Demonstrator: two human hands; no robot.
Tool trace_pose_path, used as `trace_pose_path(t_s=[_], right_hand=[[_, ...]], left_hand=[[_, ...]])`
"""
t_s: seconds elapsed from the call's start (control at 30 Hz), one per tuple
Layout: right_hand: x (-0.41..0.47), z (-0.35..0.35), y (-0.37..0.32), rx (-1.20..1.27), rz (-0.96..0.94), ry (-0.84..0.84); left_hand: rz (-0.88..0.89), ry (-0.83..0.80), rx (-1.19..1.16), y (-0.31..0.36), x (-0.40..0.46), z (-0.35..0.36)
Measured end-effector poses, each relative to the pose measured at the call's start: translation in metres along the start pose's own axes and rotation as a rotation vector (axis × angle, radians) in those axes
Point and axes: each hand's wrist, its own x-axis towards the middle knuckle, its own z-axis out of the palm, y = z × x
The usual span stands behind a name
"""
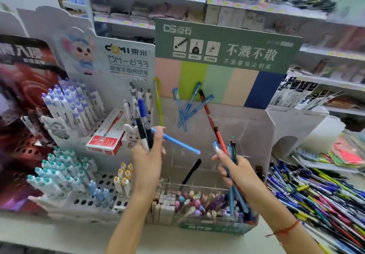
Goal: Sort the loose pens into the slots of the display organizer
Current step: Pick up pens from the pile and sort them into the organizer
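My left hand [148, 155] grips a few upright pens, black and dark blue [142, 123], and pinches a light blue pen [177, 142] that points right. My right hand [236, 171] holds a bundle of blue, black and red pens [232, 155]. Both hands hover in front of the clear acrylic display organizer [246, 133] with the green header card. In its back slots lean three blue pens [187, 107], a red pen [207, 113] and a yellow-green pen [159, 103]. A black pen [191, 171] stands in a lower slot.
A white perforated pen stand [106, 178] at left holds purple, teal, yellow and blue capped pens. A red and white box [107, 135] lies on it. Erasers and small items fill a clear tray [197, 204] in front. A big heap of loose pens [320, 196] lies at right. Shelves rise behind.
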Motion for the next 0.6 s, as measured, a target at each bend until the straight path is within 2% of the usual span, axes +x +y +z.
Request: trace_pose_path(t_s=[0.07,0.17,0.27,0.37,0.47,0.53,0.6], right_hand=[[0.006,-0.010,-0.004,0.022,-0.018,0.072],[0.007,-0.017,-0.007,0.033,-0.061,0.063],[0.006,-0.020,-0.007,0.029,-0.078,0.017],[0.006,-0.025,-0.008,0.022,-0.065,-0.002],[0.008,-0.031,-0.007,0.053,-0.024,-0.004],[0.009,-0.034,-0.006,0.063,-0.014,-0.021],[0.009,-0.037,-0.005,0.079,0.004,-0.052]], left_hand=[[0.239,0.036,0.048,0.015,0.009,0.007],[0.577,0.046,0.122,0.040,0.022,0.022],[0.739,0.044,0.292,0.044,0.044,0.040],[0.740,0.006,0.578,0.034,0.060,0.056],[0.597,-0.074,0.927,0.024,0.063,0.067],[0.476,-0.103,1.077,0.023,0.064,0.072],[0.420,-0.110,1.124,0.025,0.064,0.073]])
